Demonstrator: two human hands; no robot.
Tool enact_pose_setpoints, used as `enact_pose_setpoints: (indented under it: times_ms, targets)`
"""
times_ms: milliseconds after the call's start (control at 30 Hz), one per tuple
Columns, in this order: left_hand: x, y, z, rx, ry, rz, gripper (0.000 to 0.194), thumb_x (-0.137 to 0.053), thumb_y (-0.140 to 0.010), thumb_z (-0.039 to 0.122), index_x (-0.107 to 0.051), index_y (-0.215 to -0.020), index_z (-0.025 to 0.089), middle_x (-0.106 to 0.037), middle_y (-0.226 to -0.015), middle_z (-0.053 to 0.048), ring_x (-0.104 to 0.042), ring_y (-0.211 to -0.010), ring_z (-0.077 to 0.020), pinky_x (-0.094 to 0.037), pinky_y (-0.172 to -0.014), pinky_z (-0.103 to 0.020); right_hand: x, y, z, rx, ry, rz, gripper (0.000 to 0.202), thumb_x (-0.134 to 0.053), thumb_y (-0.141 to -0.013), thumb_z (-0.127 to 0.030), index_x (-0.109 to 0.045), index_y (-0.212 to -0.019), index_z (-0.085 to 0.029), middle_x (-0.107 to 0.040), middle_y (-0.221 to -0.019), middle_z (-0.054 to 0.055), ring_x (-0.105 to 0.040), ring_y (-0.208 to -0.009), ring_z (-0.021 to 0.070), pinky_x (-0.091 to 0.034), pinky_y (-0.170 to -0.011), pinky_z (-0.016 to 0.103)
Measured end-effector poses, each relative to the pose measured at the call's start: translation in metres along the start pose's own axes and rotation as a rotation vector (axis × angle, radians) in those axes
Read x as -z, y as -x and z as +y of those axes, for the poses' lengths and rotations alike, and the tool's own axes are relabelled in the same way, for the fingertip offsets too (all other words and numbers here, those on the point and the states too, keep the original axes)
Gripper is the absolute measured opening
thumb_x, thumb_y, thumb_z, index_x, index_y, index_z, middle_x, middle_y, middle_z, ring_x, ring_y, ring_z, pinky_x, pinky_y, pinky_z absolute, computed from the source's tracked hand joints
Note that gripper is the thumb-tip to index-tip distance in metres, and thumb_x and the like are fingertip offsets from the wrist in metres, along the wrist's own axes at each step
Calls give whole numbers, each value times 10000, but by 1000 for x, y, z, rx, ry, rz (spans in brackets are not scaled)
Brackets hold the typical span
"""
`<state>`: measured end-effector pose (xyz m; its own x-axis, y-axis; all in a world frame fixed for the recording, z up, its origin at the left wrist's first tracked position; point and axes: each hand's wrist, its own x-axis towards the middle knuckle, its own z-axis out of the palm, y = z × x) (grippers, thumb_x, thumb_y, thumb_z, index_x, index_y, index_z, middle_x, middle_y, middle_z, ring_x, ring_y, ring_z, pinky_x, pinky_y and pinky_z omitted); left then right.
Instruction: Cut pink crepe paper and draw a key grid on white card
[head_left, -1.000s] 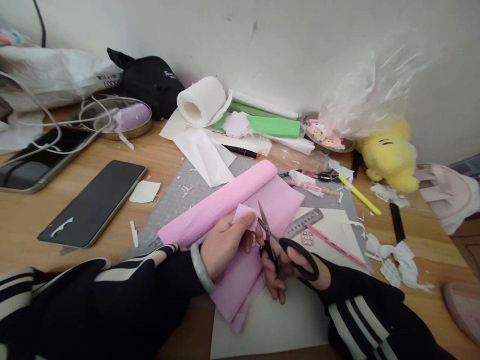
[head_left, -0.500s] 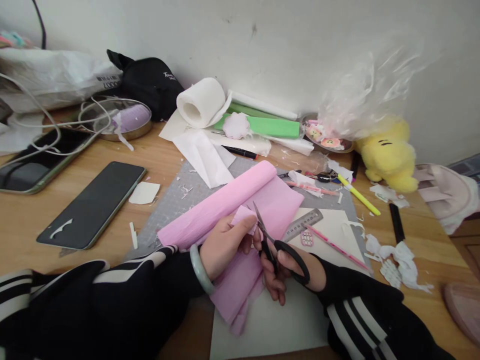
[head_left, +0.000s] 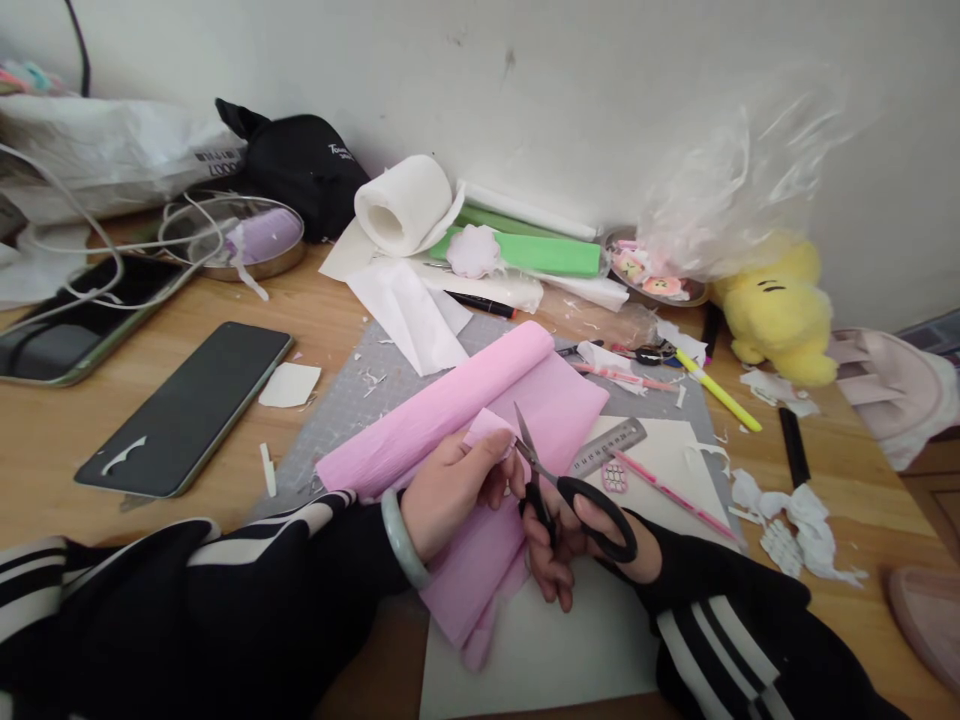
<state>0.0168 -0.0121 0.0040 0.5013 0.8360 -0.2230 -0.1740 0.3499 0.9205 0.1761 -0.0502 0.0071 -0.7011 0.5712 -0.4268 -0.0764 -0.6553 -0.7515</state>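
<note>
Between thumb and fingers, my left hand (head_left: 457, 485) pinches a small piece of pink paper (head_left: 487, 427). My right hand (head_left: 559, 560) has its thumb and fingers through the black handles of a pair of scissors (head_left: 600, 518). The blades stand apart, their points up by the right side of the small piece; where they meet the paper is partly hidden by my left fingers. Beneath both hands lies a roll of pink crepe paper (head_left: 442, 405), its loose sheet spread toward me. A metal ruler (head_left: 609, 447) rests just right of the scissors.
A grey cutting mat (head_left: 330, 430) and white sheet (head_left: 540, 660) lie under the work. A phone (head_left: 187, 410) is on the left. Behind stand a tissue roll (head_left: 405, 205) and green paper (head_left: 547, 254). Pink pen (head_left: 675, 495), yellow pen (head_left: 716, 390), paper scraps (head_left: 806, 525) and yellow plush toy (head_left: 780, 310) are right.
The scissors have opened wider, and their handles and my right hand have shifted slightly to the right. My left hand keeps its pinch on the small pink piece in nearly the same place.
</note>
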Motion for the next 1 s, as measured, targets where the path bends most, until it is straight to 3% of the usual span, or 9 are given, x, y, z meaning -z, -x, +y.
enact_pose_setpoints:
  times_ms: [467, 1000]
  targets:
    - [1, -1, -1, 11, -4, 7, 384, -393, -813, 386, -445, -492, 181, -525, -506, 11, -397, -438, -99, -304, -485, -248, 1, -1, 2, 12, 23, -17, 571, -483, -610, -724, -390, -666, -164, -448, -479, -46, -498, -436, 91, -437, -370, 209]
    - [1, -1, -1, -3, -38, 18, 381, -395, -805, 395, -461, -498, 179, -521, -511, 7, -399, -439, -99, -310, -489, -247, 0, -4, 3, 3, 37, 47, 542, -516, -627, -681, -388, -651, -155, -443, -438, -65, -506, -397, 79, -413, -324, 171]
